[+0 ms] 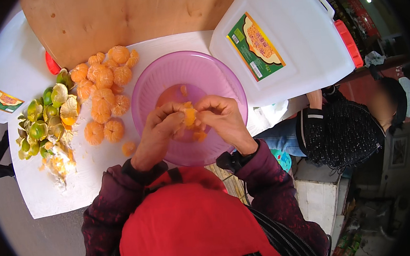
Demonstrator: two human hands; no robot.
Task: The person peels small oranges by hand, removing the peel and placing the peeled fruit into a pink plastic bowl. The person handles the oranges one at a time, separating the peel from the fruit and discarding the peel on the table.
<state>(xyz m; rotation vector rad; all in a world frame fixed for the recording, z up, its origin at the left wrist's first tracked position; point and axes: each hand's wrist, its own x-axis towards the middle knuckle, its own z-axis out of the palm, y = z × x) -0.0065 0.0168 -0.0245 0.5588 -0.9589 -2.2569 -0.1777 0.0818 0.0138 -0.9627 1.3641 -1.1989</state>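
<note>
Both my hands meet above a pink plastic basin (157, 72). Between the fingertips of my left hand (161, 127) and my right hand (222, 121) is a small piece of peeled mandarin (190, 117), and both hands grip it. Inside the basin lie a few loose orange pieces (200, 136), partly below my hands. To the left of the basin, several whole peeled mandarins (104, 100) are grouped on the white tabletop (97, 179). A single small orange piece (129, 148) sits apart, close to my left wrist.
Green and yellow citrus peels (47, 120) heap up at the left, above whitish pulp scraps (61, 162). A large white jerrycan (303, 41) with a red cap stands right of the basin; another white container (9, 78) is at left. A wooden board (127, 15) rises behind. A person (338, 128) is at the right.
</note>
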